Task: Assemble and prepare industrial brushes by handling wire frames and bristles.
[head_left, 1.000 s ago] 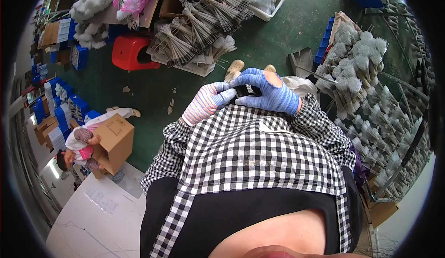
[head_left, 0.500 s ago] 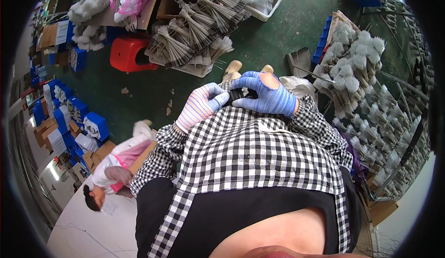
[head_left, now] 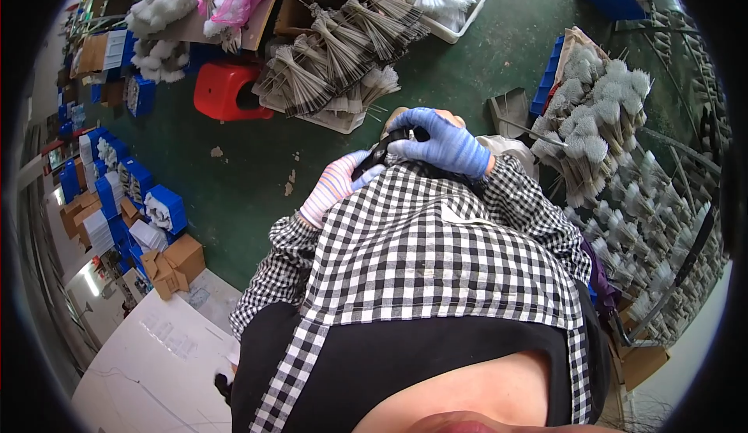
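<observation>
My left hand [head_left: 333, 189], in a pale striped glove, is closed on the lower left end of a black strap-like thing [head_left: 379, 154] in front of my waist. On its upper right part, my right hand [head_left: 447, 148] is closed, in a blue striped glove. Fingers cover much of the black thing, so I cannot tell its exact kind. Both hands stay close to the black-and-white checked apron [head_left: 436, 269] that I wear.
Bundles of thin wire-stemmed brushes [head_left: 335, 47] lie ahead, beside a red stool [head_left: 224, 90]. More white brush bundles [head_left: 596, 114] and a rack of brushes [head_left: 639, 238] stand on the right. Blue bins [head_left: 165, 209], cardboard boxes [head_left: 173, 262] and a white table [head_left: 140, 355] are on the left.
My left hand has moved down and my right hand slightly up and right, showing more of the black strap-like thing between them. The other person at left has nearly gone from view.
</observation>
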The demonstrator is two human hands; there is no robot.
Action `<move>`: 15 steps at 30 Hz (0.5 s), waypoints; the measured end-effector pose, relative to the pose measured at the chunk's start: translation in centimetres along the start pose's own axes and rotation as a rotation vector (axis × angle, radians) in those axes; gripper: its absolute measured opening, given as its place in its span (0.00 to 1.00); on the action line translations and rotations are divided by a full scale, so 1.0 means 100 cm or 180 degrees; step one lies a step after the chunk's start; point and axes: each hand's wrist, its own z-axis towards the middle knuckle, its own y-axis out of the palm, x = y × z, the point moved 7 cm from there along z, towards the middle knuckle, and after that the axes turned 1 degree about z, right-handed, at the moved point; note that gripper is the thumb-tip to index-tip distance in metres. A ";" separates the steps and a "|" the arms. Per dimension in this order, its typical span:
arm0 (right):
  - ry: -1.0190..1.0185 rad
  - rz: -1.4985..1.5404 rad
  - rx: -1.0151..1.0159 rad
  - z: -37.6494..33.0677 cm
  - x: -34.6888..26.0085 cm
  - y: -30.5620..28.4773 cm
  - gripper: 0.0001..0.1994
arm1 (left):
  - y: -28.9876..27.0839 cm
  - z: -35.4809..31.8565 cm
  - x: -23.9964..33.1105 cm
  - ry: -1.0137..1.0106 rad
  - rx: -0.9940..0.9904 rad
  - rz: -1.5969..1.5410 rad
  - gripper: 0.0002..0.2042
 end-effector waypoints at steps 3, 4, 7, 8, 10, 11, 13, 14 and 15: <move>0.0063 0.0423 -0.0141 0.012 0.024 0.015 0.17 | 0.005 -0.020 -0.008 -0.0441 0.0223 -0.0389 0.20; 0.0184 0.0531 -0.0162 0.011 0.028 0.017 0.17 | 0.000 -0.021 -0.028 -0.0351 0.0294 -0.0154 0.20; 0.0297 0.0705 -0.0215 0.011 0.026 0.021 0.17 | -0.008 -0.042 -0.017 -0.0328 0.0729 -0.0332 0.18; 0.0302 0.0765 -0.0245 0.012 0.025 0.024 0.17 | -0.013 -0.050 -0.015 -0.0327 0.0910 -0.0271 0.16; 0.0047 0.0481 -0.0424 0.008 0.009 0.030 0.17 | -0.019 -0.068 -0.009 0.0021 0.1637 -0.0642 0.13; 0.0067 0.0409 -0.0653 0.002 0.004 0.036 0.17 | -0.024 -0.075 -0.001 0.0286 0.1848 -0.0700 0.10; 0.0059 0.0473 -0.1051 -0.009 0.000 0.047 0.20 | -0.023 -0.087 0.014 0.0485 0.2078 -0.0956 0.09; -0.0525 0.0268 -0.1057 -0.013 -0.017 0.046 0.21 | -0.023 -0.089 0.024 0.0665 0.2225 -0.0961 0.09; -0.0653 0.0206 -0.1119 -0.016 -0.023 0.047 0.21 | -0.022 -0.088 0.032 0.0695 0.2247 -0.0974 0.09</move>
